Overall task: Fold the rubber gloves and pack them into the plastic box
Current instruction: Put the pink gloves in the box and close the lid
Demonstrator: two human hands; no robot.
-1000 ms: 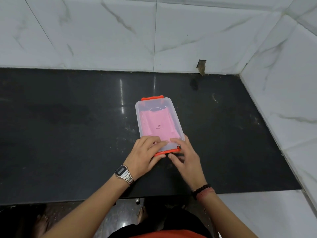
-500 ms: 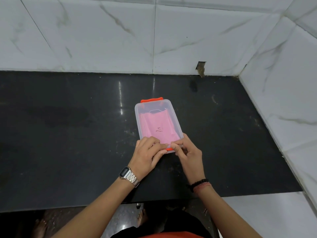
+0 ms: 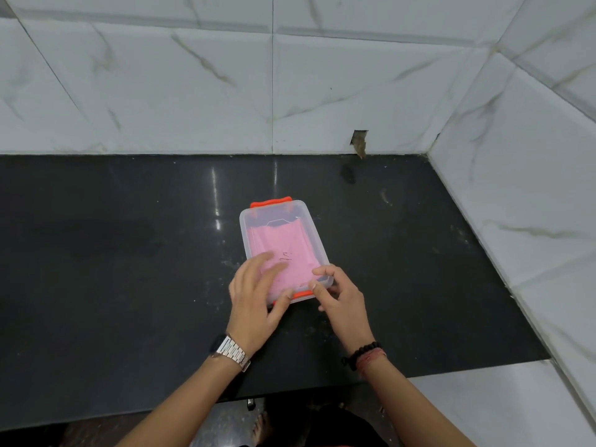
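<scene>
— Gloves (image 3: 285, 253) packed yet?
— Yes, folded pink inside the lidded plastic box (image 3: 283, 250) on the counter (image 3: 129, 269). Your left hand (image 3: 254, 304) lies spread on the lid; your right hand (image 3: 338, 295) pinches the near orange latch (image 3: 301, 295). Clip it.

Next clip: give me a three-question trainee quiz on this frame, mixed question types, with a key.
1. True or false: the plastic box has its lid on.
2. The pink rubber gloves are: A) beside the box, B) inside the box, C) in the right hand.
3. Which hand lies flat on the lid, and what colour is the near latch?

Key: 1 true. 2 B. 3 the left hand; orange.
</scene>
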